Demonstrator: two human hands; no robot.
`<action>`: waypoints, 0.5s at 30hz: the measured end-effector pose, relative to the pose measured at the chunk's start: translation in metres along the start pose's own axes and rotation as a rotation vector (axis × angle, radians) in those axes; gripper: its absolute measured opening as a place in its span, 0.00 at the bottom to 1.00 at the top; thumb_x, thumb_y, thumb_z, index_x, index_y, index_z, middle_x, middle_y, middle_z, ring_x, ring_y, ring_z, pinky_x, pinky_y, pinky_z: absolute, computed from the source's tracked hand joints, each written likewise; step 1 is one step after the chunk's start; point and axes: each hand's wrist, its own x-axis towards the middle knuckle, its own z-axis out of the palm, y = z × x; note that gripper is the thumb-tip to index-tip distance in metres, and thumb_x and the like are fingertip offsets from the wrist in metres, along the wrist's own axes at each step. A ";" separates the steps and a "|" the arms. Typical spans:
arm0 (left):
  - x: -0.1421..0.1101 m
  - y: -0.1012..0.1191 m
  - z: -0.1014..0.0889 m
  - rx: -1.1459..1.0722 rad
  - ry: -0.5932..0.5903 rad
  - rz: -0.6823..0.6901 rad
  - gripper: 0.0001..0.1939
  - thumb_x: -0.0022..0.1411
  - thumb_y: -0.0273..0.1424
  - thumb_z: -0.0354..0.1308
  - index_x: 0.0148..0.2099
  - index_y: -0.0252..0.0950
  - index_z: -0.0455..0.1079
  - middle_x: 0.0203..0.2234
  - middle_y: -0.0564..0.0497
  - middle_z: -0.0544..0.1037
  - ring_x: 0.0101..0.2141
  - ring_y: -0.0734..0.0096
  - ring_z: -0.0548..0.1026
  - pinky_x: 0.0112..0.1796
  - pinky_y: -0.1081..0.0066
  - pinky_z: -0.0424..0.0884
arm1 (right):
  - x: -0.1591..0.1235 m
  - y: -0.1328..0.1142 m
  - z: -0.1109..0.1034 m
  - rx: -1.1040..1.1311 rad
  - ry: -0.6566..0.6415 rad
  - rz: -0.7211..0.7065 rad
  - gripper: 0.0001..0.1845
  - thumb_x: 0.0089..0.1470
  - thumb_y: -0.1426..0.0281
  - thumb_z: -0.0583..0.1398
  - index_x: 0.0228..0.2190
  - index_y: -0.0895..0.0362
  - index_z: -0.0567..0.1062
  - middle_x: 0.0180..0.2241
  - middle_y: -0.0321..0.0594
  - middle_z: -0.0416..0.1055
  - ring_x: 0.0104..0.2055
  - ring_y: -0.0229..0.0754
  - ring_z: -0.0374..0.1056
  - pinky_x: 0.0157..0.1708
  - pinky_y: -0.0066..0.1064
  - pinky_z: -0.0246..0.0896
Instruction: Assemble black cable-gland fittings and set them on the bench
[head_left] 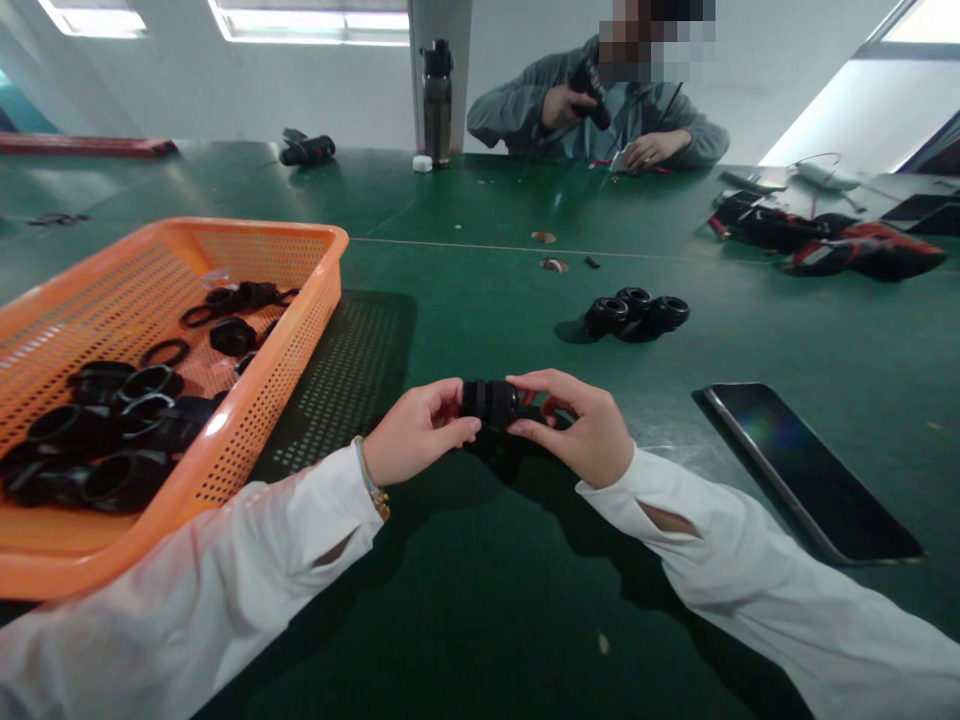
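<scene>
Between my two hands, just over the green table, is a short black ribbed cylindrical fitting (491, 403), lying sideways. My left hand (420, 428) grips its left end between thumb and fingers. At its right end, my right hand (576, 420) pinches the rim with thumb and forefinger. Farther back to the right, several similar black fittings (636, 313) stand in a tight cluster. To my left, an orange perforated basket (277, 375) holds several loose black rings and tubular parts (127, 478).
A phone (806, 470) lies right of my right hand. Across the table (480, 600), a person in a grey jacket (517, 100) holds a dark tool. A bottle (437, 105), a black tool (307, 148) and a red-black bundle (832, 240) lie or stand farther back.
</scene>
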 end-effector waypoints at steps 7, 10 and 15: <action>0.002 -0.001 0.000 0.000 -0.006 0.000 0.05 0.50 0.28 0.56 0.29 0.33 0.62 0.21 0.57 0.68 0.23 0.78 0.67 0.25 0.77 0.64 | 0.000 0.000 -0.001 -0.024 -0.013 0.012 0.16 0.45 0.68 0.63 0.39 0.55 0.77 0.37 0.42 0.75 0.27 0.37 0.67 0.22 0.28 0.63; 0.002 0.000 0.000 -0.007 -0.010 -0.002 0.05 0.50 0.28 0.56 0.29 0.33 0.61 0.21 0.57 0.67 0.23 0.79 0.66 0.25 0.77 0.64 | 0.000 0.000 -0.001 -0.038 -0.016 0.013 0.16 0.46 0.67 0.63 0.39 0.55 0.77 0.36 0.42 0.75 0.27 0.37 0.66 0.22 0.28 0.62; 0.001 0.001 0.000 -0.019 -0.008 0.000 0.05 0.50 0.27 0.56 0.29 0.33 0.61 0.21 0.57 0.67 0.23 0.79 0.66 0.24 0.77 0.64 | 0.000 0.001 -0.001 -0.047 -0.017 0.012 0.16 0.46 0.66 0.63 0.39 0.56 0.77 0.35 0.42 0.75 0.23 0.34 0.62 0.22 0.28 0.62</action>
